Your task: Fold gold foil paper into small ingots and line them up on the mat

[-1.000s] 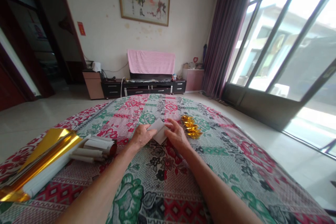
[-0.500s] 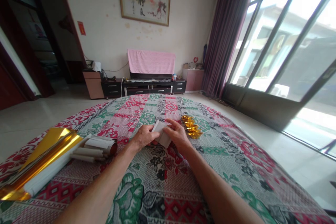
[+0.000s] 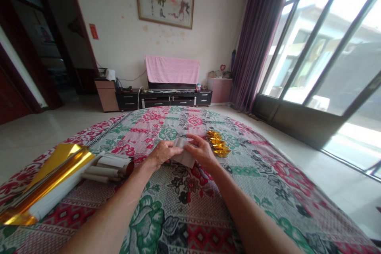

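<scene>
One paper (image 3: 183, 158) between both hands (image 3: 182, 151)

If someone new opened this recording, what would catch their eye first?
Probably the boldly flowered cloth that fills the foreground, with two bare hands, left and right, meeting over its middle around a small pale paper. Next come the shiny gold pieces: a row of folded ones just beyond the right hand, and large gold sheets at the far left.
</scene>
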Motion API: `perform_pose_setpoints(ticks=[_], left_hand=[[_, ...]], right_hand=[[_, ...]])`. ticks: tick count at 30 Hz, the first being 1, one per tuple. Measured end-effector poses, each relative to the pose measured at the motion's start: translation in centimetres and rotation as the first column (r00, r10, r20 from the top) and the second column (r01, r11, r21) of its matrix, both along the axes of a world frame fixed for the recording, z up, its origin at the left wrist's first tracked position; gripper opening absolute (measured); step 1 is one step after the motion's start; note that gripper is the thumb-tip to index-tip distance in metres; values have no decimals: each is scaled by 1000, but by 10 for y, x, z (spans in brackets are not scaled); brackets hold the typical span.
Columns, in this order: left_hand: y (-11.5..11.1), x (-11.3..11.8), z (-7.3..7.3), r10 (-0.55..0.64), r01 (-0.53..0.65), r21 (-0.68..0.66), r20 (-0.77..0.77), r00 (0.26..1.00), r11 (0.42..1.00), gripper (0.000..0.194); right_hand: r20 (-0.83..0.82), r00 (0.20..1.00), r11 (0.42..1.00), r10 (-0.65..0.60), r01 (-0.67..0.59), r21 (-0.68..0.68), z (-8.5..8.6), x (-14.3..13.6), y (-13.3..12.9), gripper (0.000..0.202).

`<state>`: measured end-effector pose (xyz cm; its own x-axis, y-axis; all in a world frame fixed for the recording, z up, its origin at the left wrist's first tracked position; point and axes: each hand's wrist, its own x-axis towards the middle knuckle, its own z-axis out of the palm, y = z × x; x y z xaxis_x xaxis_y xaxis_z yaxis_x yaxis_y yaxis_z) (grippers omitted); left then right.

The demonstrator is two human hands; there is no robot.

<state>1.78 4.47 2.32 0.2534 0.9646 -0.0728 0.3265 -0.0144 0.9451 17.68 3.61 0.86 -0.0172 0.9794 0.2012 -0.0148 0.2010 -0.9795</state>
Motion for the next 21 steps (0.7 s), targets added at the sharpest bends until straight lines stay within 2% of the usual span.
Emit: perform_pose_setpoints(ticks=[6, 10, 16, 21], left_hand=[[4, -2, -6, -24, 30, -53, 121, 992, 998, 34], [4, 0, -8, -19, 45, -104, 238, 971, 994, 32], [5, 1, -6, 129, -117, -68, 219, 967, 991, 36], [4, 2, -6, 186, -183, -34, 182, 965, 982, 33]], right_hand=[[32, 998, 998, 57, -57, 14, 2, 1, -3, 44], [-65, 994, 996, 83, -84, -19, -1, 2, -1, 45], [-232, 968, 988, 96, -121, -94, -3, 4, -1, 53], [-223, 972, 992, 68, -91, -93, -6, 1, 0, 54]])
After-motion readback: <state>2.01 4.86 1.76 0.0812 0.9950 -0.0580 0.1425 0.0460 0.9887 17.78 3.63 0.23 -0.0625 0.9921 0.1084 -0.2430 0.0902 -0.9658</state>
